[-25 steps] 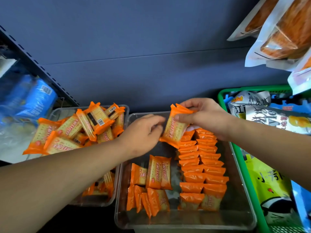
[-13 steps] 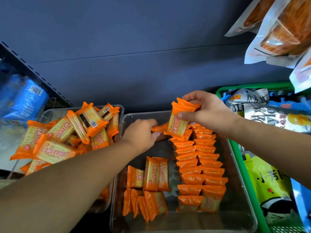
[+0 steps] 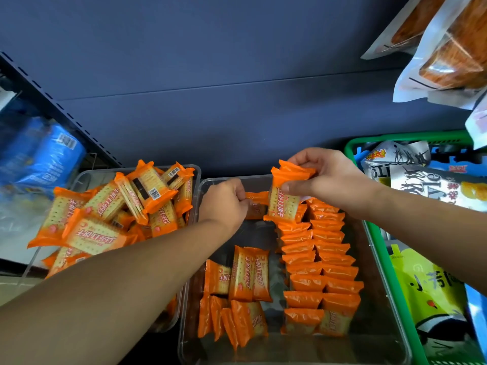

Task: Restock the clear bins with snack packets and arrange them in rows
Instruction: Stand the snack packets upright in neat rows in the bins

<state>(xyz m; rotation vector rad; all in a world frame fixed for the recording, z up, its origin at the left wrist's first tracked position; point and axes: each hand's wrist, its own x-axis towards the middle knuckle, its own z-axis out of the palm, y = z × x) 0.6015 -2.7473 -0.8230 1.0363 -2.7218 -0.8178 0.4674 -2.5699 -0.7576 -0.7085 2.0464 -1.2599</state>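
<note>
Shelf space close to the person holds a clear bin (image 3: pixel 371 346). At its near left end a few loose packets (image 3: pixel 247 275) lie mixed up. Along its right side two neat rows (image 3: pixel 319 272) of packets stand on edge. At the far end of the bin the left hand (image 3: pixel 225 204) curls its fingers round an orange packet (image 3: pixel 257 198). Just beside it the right hand (image 3: pixel 332 180) pinches the top of an upright packet (image 3: pixel 283 206) at the far end of the rows. Left of this bin a second clear bin (image 3: pixel 87 179) is piled high with a heap of packets (image 3: pixel 118 206). On the right sits a green basket (image 3: pixel 408 137) of bigger bags (image 3: pixel 434 293). Behind it all is a dark blue wall (image 3: pixel 237 75)
</note>
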